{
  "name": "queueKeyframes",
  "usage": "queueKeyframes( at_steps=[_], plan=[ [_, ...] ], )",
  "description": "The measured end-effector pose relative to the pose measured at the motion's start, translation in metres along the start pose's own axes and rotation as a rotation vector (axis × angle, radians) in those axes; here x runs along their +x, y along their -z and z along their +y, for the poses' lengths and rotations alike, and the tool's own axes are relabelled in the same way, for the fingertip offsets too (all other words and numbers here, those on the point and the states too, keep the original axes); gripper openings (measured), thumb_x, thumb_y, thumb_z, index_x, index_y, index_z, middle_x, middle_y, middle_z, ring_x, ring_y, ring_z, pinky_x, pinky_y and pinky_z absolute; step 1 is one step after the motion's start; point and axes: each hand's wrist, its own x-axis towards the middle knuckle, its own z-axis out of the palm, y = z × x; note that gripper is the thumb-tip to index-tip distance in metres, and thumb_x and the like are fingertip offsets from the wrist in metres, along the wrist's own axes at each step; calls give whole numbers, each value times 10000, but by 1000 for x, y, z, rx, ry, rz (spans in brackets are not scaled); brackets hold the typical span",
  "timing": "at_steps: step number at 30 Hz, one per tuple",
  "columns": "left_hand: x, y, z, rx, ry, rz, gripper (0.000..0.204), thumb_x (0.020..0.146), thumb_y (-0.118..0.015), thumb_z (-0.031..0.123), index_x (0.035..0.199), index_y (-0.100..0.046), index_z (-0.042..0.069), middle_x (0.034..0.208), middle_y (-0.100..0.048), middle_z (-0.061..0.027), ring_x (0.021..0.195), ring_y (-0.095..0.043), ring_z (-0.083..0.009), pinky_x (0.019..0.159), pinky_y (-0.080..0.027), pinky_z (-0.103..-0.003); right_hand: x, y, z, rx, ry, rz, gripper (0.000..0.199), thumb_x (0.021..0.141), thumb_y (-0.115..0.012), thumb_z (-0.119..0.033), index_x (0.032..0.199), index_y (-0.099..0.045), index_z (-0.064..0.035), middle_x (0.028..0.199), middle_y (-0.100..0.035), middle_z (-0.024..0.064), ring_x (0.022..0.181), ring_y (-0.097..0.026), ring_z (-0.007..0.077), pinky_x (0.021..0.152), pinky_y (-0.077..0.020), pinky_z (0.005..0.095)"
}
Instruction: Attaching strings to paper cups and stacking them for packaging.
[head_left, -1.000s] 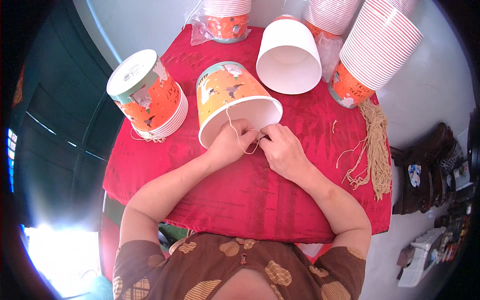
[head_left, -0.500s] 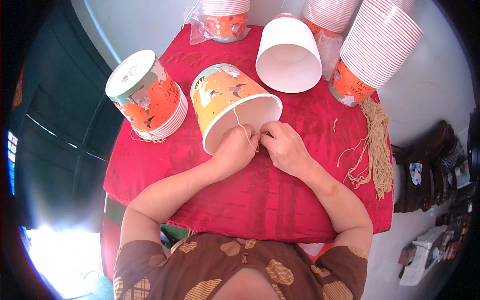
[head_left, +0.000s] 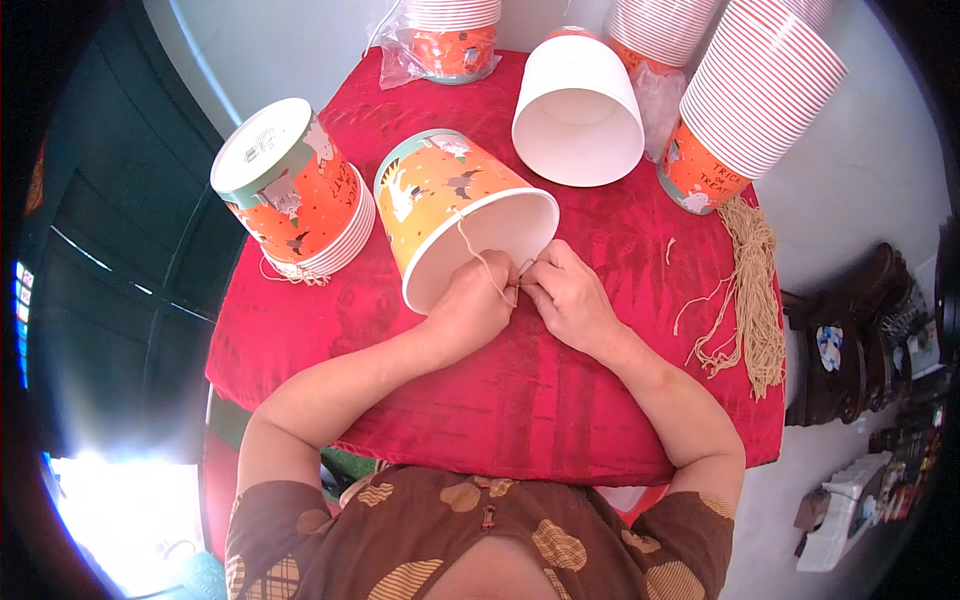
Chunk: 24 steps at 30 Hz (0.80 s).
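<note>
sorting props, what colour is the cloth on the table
Red, seen best in the head view: the tablecloth under both hands.

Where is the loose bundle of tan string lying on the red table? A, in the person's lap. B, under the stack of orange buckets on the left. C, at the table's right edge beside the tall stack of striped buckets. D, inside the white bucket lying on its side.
C: the bundle of tan string lies on the red table at its right edge, just below the tall stack of striped buckets.
</note>
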Motion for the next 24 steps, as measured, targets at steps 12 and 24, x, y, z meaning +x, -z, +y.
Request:
queueKeyframes(
  at_steps=[12,24],
  plan=[
    [2,-2,1,86,-27,15,93,812,-652,6,824,-566,-28,852,-634,-211,814,-641,-388,710,-509,-453,-4,-1,2,110,-157,-15,71,794,-639,26,854,-603,24,898,-542,159,828,-593,337,717,-500,420],
    [3,-2,0,99,-91,27,105,785,-660,-6,785,-560,-36,823,-630,-214,782,-636,-383,690,-502,-449,-5,0,7,-60,-265,169,60,722,-642,-2,774,-614,-15,815,-566,140,779,-564,326,692,-465,432]
  ],
)
